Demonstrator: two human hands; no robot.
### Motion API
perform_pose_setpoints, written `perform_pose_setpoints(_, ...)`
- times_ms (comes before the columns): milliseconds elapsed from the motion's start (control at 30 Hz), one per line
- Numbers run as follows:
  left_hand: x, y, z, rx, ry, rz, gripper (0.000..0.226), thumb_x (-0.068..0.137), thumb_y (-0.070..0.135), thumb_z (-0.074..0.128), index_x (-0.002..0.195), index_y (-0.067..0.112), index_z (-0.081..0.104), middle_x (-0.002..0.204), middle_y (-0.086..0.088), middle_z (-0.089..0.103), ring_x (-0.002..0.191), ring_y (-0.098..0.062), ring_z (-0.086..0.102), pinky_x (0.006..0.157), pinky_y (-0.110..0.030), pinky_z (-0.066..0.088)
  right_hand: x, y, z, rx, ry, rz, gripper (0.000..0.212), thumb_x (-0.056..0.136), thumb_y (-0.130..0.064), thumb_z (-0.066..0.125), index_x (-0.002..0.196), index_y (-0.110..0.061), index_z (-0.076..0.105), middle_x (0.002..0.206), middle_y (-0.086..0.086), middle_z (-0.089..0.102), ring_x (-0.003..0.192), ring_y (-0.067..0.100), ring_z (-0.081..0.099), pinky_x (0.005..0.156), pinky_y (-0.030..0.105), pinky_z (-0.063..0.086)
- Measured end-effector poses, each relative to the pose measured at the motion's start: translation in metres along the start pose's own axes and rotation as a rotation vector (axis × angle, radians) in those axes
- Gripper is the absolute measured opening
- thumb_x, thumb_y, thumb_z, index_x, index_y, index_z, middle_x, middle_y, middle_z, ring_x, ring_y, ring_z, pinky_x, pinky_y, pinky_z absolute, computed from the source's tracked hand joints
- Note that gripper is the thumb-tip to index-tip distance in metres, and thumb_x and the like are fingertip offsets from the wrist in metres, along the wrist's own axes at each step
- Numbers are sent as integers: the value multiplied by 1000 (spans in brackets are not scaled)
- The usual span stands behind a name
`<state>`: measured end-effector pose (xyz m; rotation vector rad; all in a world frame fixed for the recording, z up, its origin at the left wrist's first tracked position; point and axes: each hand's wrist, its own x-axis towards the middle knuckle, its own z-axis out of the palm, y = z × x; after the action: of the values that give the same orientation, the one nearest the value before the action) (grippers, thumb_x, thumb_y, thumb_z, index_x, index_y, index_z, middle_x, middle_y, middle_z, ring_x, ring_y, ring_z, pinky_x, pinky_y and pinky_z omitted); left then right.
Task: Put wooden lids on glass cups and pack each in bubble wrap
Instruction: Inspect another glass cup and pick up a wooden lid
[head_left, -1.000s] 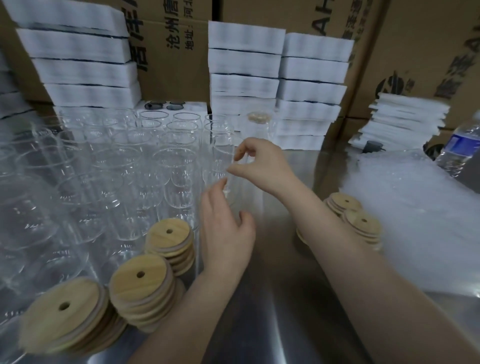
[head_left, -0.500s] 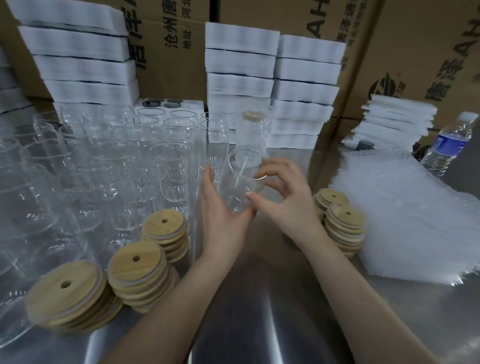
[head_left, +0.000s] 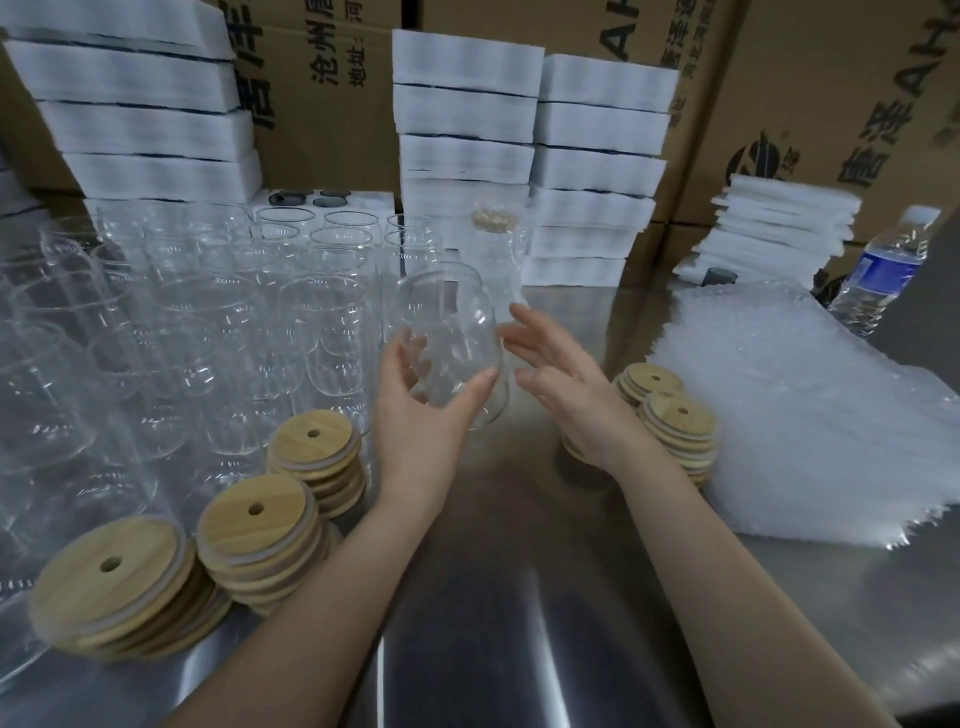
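The left hand (head_left: 421, 431) grasps a clear round glass cup (head_left: 452, 332), tilted in the air above the shiny steel table (head_left: 519, 597), thumb in front and fingers behind. The right hand (head_left: 576, 400) is relaxed just beside it, holding nothing. Stacked round wooden lids (head_left: 675, 421) and white bubble wrap (head_left: 779, 405) lie to the right

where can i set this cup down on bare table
Set the cup on the steel table in front, bare between the lid stacks on the left and the bubble wrap on the right. A smaller bare strip lies behind the right hand, before the foam stacks. The left is packed with empty cups.
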<state>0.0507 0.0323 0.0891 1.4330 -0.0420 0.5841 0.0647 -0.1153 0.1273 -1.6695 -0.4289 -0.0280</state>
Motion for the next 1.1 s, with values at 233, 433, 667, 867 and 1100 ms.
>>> perform_pose_setpoints(233,-1,15,-1,-278,-83,-117,47,75,38,72,112,27,44,107,-7,72,88,-16,70,80,-32,58,9,5,3,267,-50,281,45,104,-27,32,144,-10,44,139,9,54,125,21,53,100,34,44)
perform_pose_setpoints(433,-3,27,-1,-402,-244,-240,67,83,53,50,130,6,44,128,-25,61,115,-43,62,97,-63,48,2,0,3,474,-313,267,56,99,-37,33,146,-8,41,128,15,51,114,31,51,103,48,40)
perform_pose_setpoints(667,7,23,-8,-207,-294,-309,97,72,75,34,153,22,34,156,1,39,142,-21,39,116,-54,31,7,5,10,516,-165,248,52,83,-29,59,131,-15,48,121,17,66,94,32,68,86,50,54)
perform_pose_setpoints(867,11,17,-9,-229,-180,-341,41,102,44,40,133,19,52,131,-3,63,118,-19,63,107,-46,46,8,15,13,313,69,114,59,77,-26,71,132,-16,51,108,5,73,94,24,70,87,52,55)
perform_pose_setpoints(1100,3,21,-2,-112,18,-58,29,93,-2,56,103,24,63,104,6,65,91,-3,61,86,-26,51,8,14,21,113,265,56,62,80,-13,80,133,-2,50,118,24,61,94,17,65,73,20,52)
